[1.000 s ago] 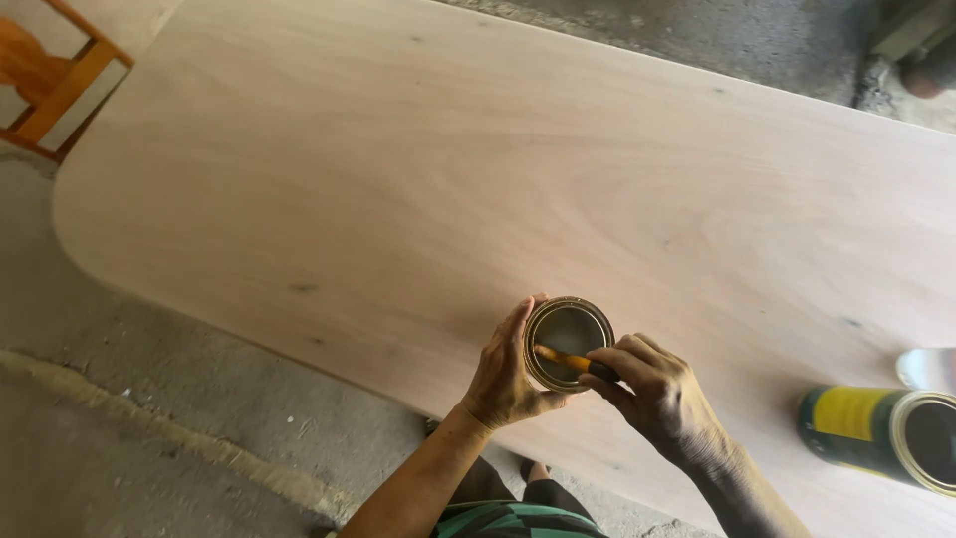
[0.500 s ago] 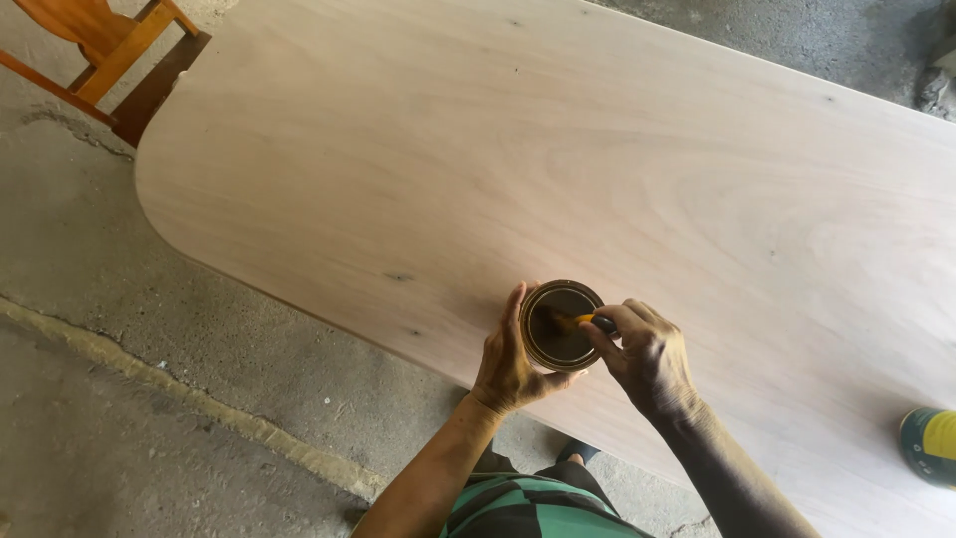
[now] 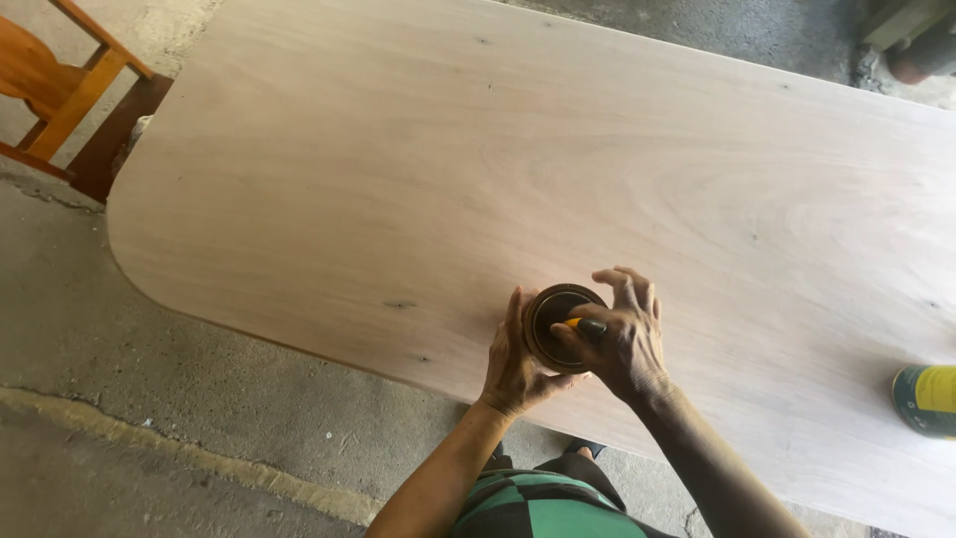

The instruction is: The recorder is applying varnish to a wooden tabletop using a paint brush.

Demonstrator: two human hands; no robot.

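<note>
1. Small round dark metal tin, standing upright on the broad pale smooth-grained wooden tabletop with rounded corners, near its front edge.
2. Left hand cupped around the tin's side, clasping it.
3. Right hand pinching a slim yellow-handled tool over the tin's rim.
4. Green-and-yellow cylindrical can lying far right.

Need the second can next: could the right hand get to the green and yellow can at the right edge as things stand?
Probably yes. The right hand is busy holding a yellow-handled tool at the small round can, but only bare wooden tabletop lies between it and the green and yellow can.
</note>
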